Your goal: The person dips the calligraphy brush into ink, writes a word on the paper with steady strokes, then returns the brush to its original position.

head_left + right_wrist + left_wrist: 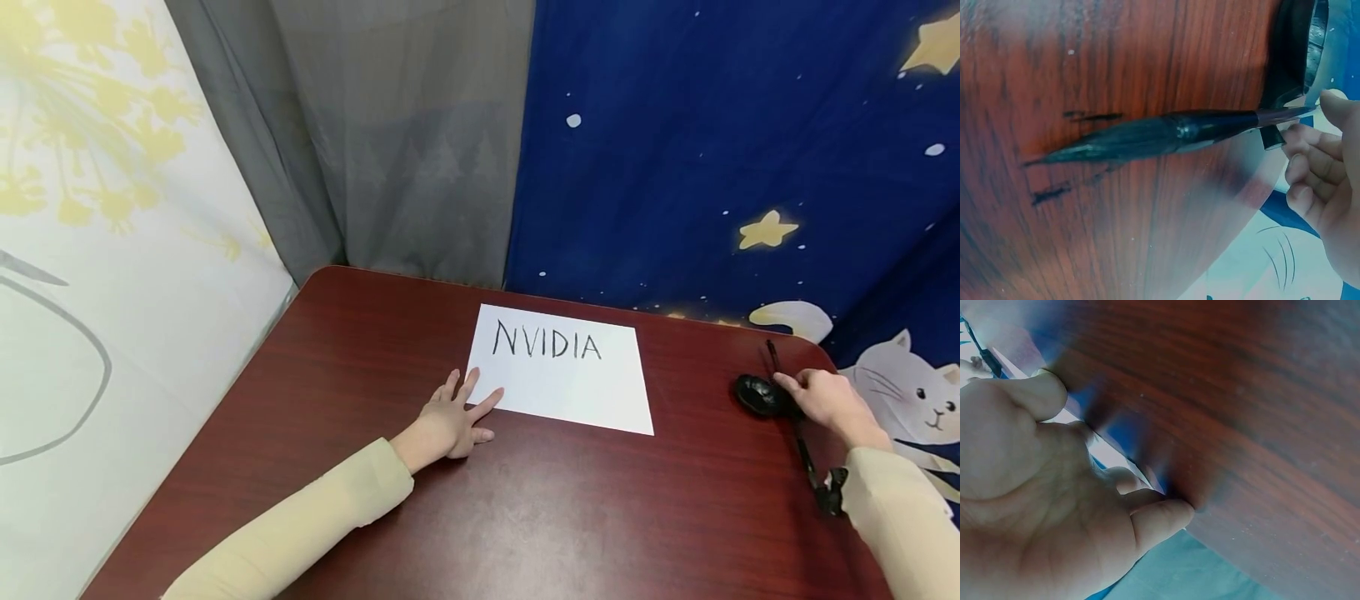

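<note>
My left hand (448,421) rests with fingers spread over the lower left corner of a white paper sheet (570,392), which has NVIDIA hand-lettered in black. In the left wrist view the left hand (1072,481) lies palm side to the camera against the wood. At the far right of the table, my right hand (828,400) is at a black ink dish (759,396). Its thumb and curled forefinger pinch the handle of a brush (1147,137) that lies across the dish's edge. The brush's dark bristles taper to a point over the tabletop.
The reddish-brown table (375,350) has rounded back corners. Behind it hang a grey curtain (420,150) and a blue star-patterned cloth (660,167). A white patterned sheet (135,317) borders the left side. Black marks (1050,194) show on the wood near the bristles.
</note>
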### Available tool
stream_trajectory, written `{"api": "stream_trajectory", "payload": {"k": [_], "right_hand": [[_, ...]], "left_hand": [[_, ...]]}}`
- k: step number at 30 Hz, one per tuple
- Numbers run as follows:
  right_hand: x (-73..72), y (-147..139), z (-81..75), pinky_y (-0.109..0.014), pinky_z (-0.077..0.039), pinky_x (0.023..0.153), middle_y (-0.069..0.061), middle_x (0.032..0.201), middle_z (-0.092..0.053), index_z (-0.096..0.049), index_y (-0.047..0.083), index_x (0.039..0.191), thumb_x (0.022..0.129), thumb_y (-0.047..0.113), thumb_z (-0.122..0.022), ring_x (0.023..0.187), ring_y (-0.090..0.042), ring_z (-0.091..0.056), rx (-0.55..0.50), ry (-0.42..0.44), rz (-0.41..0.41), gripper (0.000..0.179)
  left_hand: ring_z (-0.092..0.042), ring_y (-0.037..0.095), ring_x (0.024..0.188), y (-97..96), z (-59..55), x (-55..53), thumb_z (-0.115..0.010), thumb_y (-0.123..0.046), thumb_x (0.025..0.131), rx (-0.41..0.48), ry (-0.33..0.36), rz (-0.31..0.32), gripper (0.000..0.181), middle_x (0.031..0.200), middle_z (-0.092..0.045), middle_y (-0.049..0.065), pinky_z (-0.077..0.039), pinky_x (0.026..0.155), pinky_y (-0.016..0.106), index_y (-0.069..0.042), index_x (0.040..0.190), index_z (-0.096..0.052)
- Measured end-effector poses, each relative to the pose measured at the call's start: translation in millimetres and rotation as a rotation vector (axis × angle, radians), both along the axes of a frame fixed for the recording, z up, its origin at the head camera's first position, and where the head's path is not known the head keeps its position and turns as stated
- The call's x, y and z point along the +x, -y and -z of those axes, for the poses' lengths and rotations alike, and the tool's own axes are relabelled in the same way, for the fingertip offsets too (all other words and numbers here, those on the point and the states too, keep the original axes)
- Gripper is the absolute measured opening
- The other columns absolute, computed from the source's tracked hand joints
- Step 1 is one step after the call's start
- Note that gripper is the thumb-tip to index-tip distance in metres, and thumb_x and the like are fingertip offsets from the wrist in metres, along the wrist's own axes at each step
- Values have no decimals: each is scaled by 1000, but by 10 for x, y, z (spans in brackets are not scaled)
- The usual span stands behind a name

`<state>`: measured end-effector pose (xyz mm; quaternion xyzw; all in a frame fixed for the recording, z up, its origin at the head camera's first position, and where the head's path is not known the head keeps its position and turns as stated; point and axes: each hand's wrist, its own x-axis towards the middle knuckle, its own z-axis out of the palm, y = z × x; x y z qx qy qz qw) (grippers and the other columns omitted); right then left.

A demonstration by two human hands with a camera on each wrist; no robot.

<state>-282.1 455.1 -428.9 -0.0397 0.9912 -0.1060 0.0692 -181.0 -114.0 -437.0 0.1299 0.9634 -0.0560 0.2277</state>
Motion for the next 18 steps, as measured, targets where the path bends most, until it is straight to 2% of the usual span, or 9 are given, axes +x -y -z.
{"api": "stream_trajectory", "payload": {"k": [4,10,13,15,18], "right_hand": [[36,-19,-50,-55,-47,62,-14,73,-60,-63,-5,88,108,49,-37,73,-38,-59,5,-13,29,63],[105,-22,-132,-62,-46,63,-39,94,-61,-59,-16,105,108,47,-36,86,-58,-57,9,-97,58,67],[125,-22,-158,-63,-46,63,-41,96,-60,-58,-17,106,109,46,-35,87,-60,-57,7,-138,61,67],[135,-27,-168,-63,-45,64,-41,95,-61,-58,-17,106,109,46,-35,87,-61,-57,2,-162,61,67],[147,-40,-170,-65,-45,65,-41,96,-61,-58,-18,106,109,45,-35,88,-62,-56,-11,-187,55,67]], "left_hand": [[-2,31,155,-4,-27,14,-33,-56,106,-4,5,0,65,170,4,4,-20,121,37,-42,162,-5],[-2,32,155,-4,-61,41,-34,-56,106,9,4,5,64,170,3,5,-20,121,39,-41,163,-8],[-2,32,155,-5,-60,47,-33,-56,106,9,4,6,64,170,4,5,-20,121,39,-41,162,-8],[-1,31,155,-3,-46,39,-33,-56,106,8,8,5,64,170,5,4,-19,121,39,-41,162,-7],[2,31,155,18,70,-7,-32,-59,105,2,6,7,66,169,9,3,-17,122,39,-44,162,-3]]}}
